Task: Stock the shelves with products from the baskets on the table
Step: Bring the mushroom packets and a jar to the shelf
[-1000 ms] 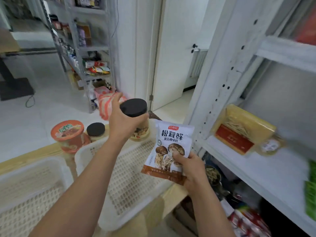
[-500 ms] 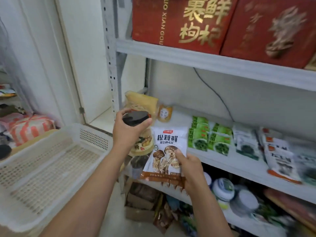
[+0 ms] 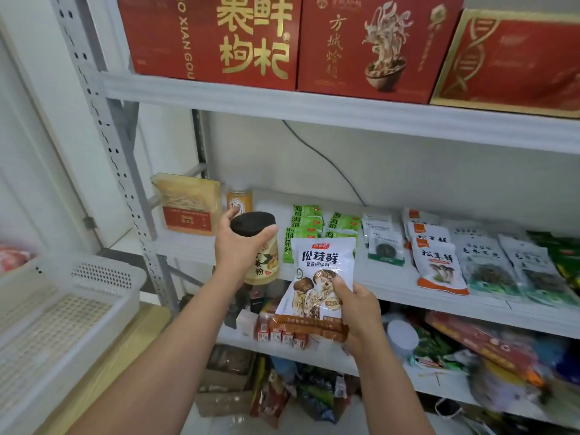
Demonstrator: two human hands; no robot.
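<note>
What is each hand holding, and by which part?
Left hand grips the black-lidded jar around its upper part; right hand holds the mushroom packet by its lower right.

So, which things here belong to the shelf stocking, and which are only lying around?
Job: black-lidded jar in the left hand; mushroom seasoning bag in the right hand; middle shelf; white basket.
Lying about: red gift boxes; green seaweed packets; yellow box; black cable.
</note>
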